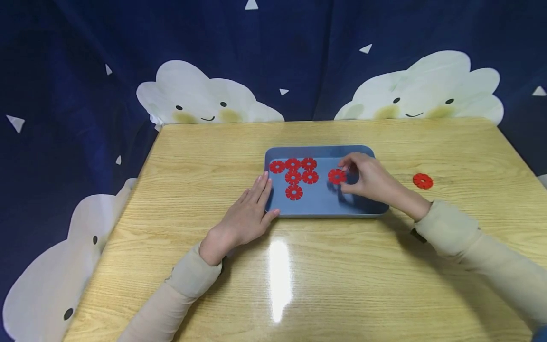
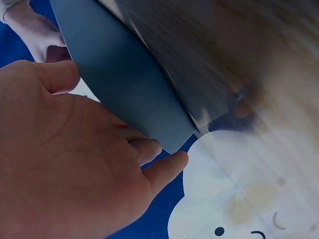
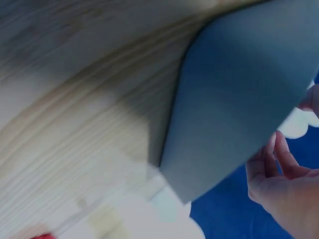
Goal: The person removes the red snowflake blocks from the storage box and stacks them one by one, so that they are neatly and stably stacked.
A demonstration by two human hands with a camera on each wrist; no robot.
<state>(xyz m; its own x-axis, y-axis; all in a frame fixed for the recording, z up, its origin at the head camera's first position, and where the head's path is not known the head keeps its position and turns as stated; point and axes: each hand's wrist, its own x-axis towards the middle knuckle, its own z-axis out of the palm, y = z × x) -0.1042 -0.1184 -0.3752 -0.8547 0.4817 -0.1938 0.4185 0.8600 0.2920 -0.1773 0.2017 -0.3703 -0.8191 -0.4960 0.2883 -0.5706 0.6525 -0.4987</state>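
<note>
My right hand point(image 1: 363, 178) is over the right half of a shallow blue-grey tray point(image 1: 325, 209), pinching a red notched plastic disc point(image 1: 337, 176) between fingers and thumb. Inside the tray's left half lie several matching red discs point(image 1: 293, 177), set edge to edge in a cluster. Against the tray's left side rests my left hand point(image 1: 241, 218), fingers straight along the rim and thumb at the front corner. In the left wrist view, that hand point(image 2: 84, 154) lies beside the tray wall point(image 2: 119, 74). From the right wrist, the tray wall point(image 3: 234, 99) hides the held disc.
One more red disc point(image 1: 423, 181) lies on the wooden table point(image 1: 205, 156), to the right of the tray. Behind the table hangs a dark blue cloth point(image 1: 299, 47) printed with white clouds. A bright reflection shows on the tabletop in front of the tray.
</note>
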